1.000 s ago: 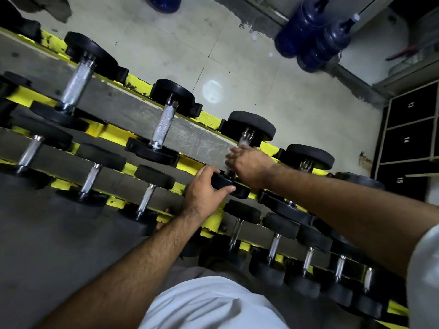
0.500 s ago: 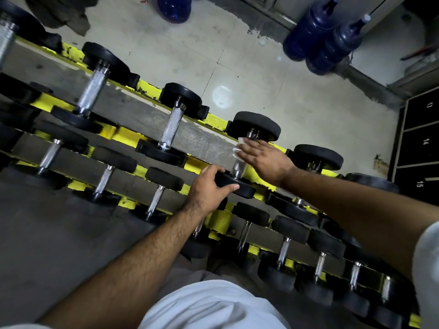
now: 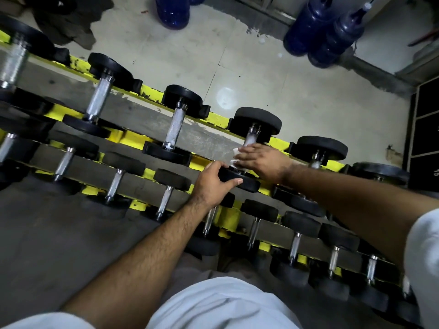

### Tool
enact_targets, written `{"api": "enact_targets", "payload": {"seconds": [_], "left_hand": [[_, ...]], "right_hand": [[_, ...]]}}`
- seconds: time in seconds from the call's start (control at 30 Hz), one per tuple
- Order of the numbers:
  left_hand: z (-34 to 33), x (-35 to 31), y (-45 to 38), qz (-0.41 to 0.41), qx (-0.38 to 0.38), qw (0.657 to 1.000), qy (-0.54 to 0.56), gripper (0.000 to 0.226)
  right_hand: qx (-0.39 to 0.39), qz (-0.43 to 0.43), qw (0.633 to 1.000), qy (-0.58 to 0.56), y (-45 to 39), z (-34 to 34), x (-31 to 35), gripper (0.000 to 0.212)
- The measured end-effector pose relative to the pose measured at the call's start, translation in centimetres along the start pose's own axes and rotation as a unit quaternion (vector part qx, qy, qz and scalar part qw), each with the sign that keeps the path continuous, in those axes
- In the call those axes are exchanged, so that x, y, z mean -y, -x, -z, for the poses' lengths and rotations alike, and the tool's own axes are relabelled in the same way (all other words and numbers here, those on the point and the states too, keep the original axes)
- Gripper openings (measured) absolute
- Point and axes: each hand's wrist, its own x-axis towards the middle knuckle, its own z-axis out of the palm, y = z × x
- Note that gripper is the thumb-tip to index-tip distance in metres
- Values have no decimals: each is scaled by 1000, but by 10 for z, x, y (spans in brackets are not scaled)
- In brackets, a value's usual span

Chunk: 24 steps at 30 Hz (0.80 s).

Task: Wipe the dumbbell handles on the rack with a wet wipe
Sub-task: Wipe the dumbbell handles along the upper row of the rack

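Observation:
A yellow two-tier rack (image 3: 213,119) runs diagonally, loaded with black dumbbells with steel handles. My right hand (image 3: 263,161) holds a white wet wipe (image 3: 236,156) wrapped around the lower part of one top-tier dumbbell's handle (image 3: 251,138); the upper part of the handle shows above my fingers. My left hand (image 3: 211,185) grips the near black head (image 3: 247,182) of that same dumbbell, thumb on its rim. Neighbouring dumbbells (image 3: 174,128) lie to the left and right on the top tier.
The lower tier (image 3: 228,217) carries several smaller dumbbells right under my arms. Blue water jugs (image 3: 323,29) stand on the tiled floor beyond the rack. Black numbered lockers (image 3: 425,129) are at the right edge. A dark rubber mat (image 3: 47,233) lies at the near left.
My right hand slid up the handle with the wipe, then came back down toward the near head. My left hand has stayed on the near head.

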Motion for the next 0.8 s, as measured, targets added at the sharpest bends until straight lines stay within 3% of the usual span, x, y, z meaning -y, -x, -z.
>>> {"api": "enact_targets", "payload": {"seconds": [0.13, 0.3, 0.47, 0.67, 0.8], "left_hand": [[4, 2, 1, -22, 20, 999, -31, 53], [11, 5, 5, -70, 68, 991, -97, 64], [13, 9, -5, -79, 68, 983, -151, 63], [4, 14, -17, -101, 73, 982, -139, 63], [1, 21, -21, -125, 68, 980, -136, 51]], "right_hand": [[-25, -60, 998, 16, -2, 4, 11, 43], [2, -30, 999, -37, 1, 23, 22, 37], [-98, -179, 972, -120, 1, 44, 28, 41], [-145, -259, 937, -183, 6, 40, 35, 36], [-167, -287, 916, -223, 5, 40, 38, 36]]}}
